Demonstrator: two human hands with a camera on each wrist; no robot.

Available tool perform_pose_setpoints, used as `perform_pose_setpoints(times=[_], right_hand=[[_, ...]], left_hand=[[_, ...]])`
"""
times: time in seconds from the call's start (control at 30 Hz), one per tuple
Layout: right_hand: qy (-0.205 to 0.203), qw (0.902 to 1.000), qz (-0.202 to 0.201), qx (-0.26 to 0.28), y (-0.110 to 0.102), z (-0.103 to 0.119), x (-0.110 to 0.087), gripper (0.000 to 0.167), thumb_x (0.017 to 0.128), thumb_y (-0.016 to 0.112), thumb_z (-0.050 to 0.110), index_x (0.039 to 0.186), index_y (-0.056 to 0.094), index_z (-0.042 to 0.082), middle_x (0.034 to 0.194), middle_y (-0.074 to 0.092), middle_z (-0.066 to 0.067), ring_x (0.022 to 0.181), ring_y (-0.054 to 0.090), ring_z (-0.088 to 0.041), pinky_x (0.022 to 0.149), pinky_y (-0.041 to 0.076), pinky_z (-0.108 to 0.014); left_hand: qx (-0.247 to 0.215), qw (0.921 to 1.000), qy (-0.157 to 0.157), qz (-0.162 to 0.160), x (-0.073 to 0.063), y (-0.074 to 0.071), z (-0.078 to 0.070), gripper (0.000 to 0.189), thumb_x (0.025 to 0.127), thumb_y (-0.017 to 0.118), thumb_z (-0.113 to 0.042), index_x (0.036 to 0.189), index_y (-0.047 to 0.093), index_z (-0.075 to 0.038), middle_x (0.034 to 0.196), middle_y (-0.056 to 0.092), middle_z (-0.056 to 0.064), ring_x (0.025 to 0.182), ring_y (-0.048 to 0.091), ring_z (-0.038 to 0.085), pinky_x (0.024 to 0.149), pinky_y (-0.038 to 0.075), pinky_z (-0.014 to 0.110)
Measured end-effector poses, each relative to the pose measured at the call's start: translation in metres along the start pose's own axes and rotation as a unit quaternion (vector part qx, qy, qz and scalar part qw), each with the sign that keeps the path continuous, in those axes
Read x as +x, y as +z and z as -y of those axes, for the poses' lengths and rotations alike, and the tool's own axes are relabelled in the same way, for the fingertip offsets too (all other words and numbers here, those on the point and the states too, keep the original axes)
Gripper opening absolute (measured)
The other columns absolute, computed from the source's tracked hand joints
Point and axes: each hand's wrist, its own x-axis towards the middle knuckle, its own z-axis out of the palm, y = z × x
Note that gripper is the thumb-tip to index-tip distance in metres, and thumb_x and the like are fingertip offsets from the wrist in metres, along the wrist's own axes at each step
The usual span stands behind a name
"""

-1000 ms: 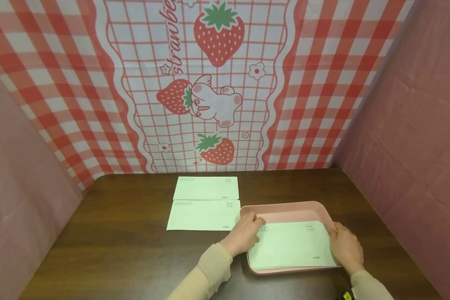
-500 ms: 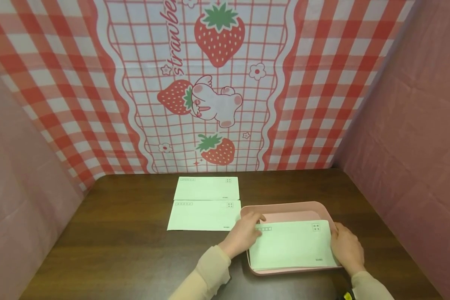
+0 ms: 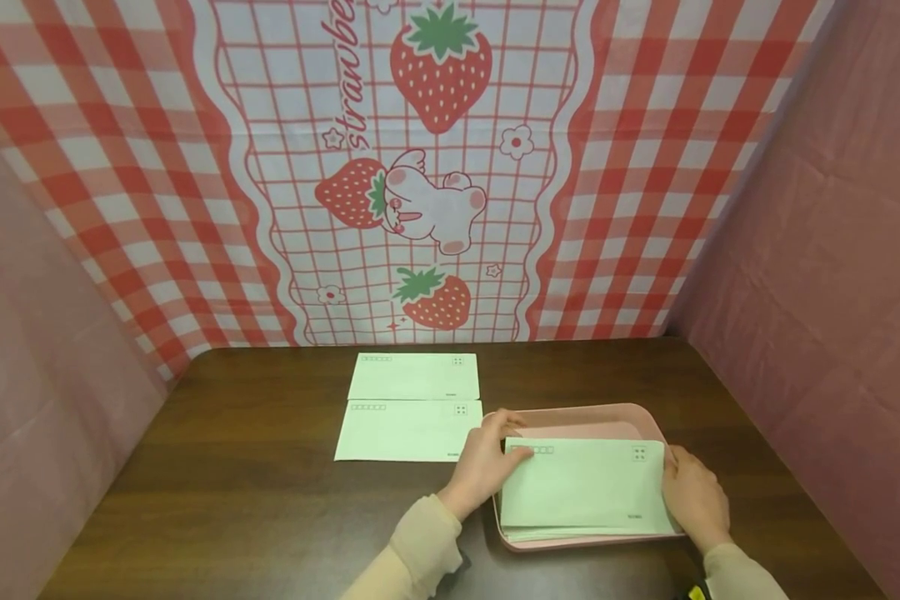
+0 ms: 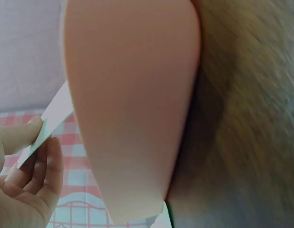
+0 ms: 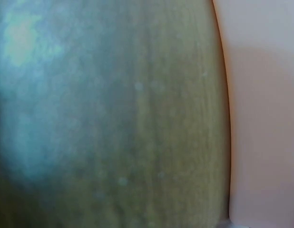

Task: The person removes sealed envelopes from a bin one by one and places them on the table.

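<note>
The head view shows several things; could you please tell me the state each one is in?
Pink tray, upright on the table.
Top envelope, printed side up, left end raised.
Envelope stack, lying in the tray beneath it.
Left grip, pinching the top envelope.
Right grip, on the tray's right rim.
Far loose envelope, flat, printed side up.
Near loose envelope, flat, printed side up.
Strawberry cloth, hanging behind.

Behind the pink tray, bare tabletop left a passage before the checked cloth; the left hand and right hand blocked its ends, flat envelopes its left.
</note>
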Motion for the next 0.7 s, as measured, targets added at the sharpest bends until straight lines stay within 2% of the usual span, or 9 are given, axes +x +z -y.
perform_pose_setpoints(times=[0.1,0.17,0.23,0.33,0.47,0.57,0.7], right_hand=[[-0.002,1.0,-0.001,0.0,-0.0001,0.0001,-0.0004,0.044,0.098,0.026,0.025,0.128,0.04,-0.004,0.126,0.043,-0.031,0.107,0.043,-0.054,0.079,0.039,-0.061],[-0.003,1.0,-0.001,-0.002,-0.0002,0.0003,-0.0005,0.044,0.098,0.026,0.026,0.128,0.04,-0.004,0.126,0.043,-0.031,0.107,0.043,-0.054,0.079,0.039,-0.061],[-0.004,1.0,-0.001,-0.003,-0.0005,0.0007,-0.0004,0.044,0.098,0.026,0.026,0.128,0.04,-0.004,0.126,0.043,-0.031,0.107,0.043,-0.054,0.079,0.039,-0.061],[-0.004,1.0,-0.002,-0.002,-0.001,0.0014,-0.0007,0.043,0.098,0.028,0.024,0.128,0.04,-0.004,0.126,0.042,-0.031,0.108,0.043,-0.054,0.079,0.039,-0.061],[-0.007,1.0,-0.003,-0.003,-0.0013,0.0016,-0.0015,0.041,0.097,0.03,0.021,0.128,0.04,-0.004,0.126,0.042,-0.031,0.108,0.042,-0.054,0.079,0.039,-0.061],[-0.01,0.9999,-0.004,-0.003,-0.0009,0.0011,-0.0016,0.04,0.096,0.03,0.02,0.127,0.04,-0.004,0.126,0.043,-0.031,0.107,0.043,-0.054,0.078,0.039,-0.061],[-0.008,1.0,-0.005,0.003,-0.0003,0.0003,-0.0014,0.041,0.097,0.03,0.021,0.127,0.041,-0.003,0.125,0.044,-0.03,0.107,0.044,-0.053,0.078,0.039,-0.061]], left_hand=[[-0.028,0.9994,-0.016,-0.009,-0.0003,-0.0005,-0.0023,0.034,0.079,0.07,-0.024,0.109,0.056,-0.017,0.107,0.066,0.001,0.093,0.062,0.012,0.077,0.047,0.026],[-0.041,0.9987,-0.022,-0.018,-0.0005,-0.0011,-0.0038,0.033,0.078,0.071,-0.025,0.107,0.058,-0.016,0.095,0.07,0.001,0.079,0.061,0.007,0.069,0.046,0.022],[-0.048,0.9982,-0.021,-0.03,-0.0007,-0.0017,-0.0051,0.029,0.077,0.072,-0.024,0.102,0.061,-0.016,0.081,0.071,-0.001,0.067,0.053,0.002,0.063,0.042,0.018],[-0.058,0.9973,-0.014,-0.043,-0.0015,-0.0032,-0.0064,0.02,0.076,0.073,-0.023,0.092,0.064,-0.014,0.059,0.063,-0.005,0.058,0.042,0.001,0.056,0.038,0.015],[-0.071,0.9963,-0.003,-0.048,-0.0033,-0.0047,-0.006,0.015,0.077,0.072,-0.022,0.085,0.065,-0.013,0.05,0.05,-0.005,0.055,0.037,0.0,0.051,0.033,0.014],[-0.042,0.9978,0.025,-0.046,-0.0054,-0.0063,-0.0059,0.014,0.078,0.071,-0.023,0.086,0.064,-0.013,0.052,0.05,-0.006,0.051,0.032,0.0,0.049,0.03,0.014],[0.04,0.9947,0.084,-0.045,-0.008,-0.0091,-0.0062,0.015,0.082,0.067,-0.024,0.089,0.061,-0.013,0.053,0.044,-0.008,0.047,0.025,-0.001,0.045,0.024,0.012]])
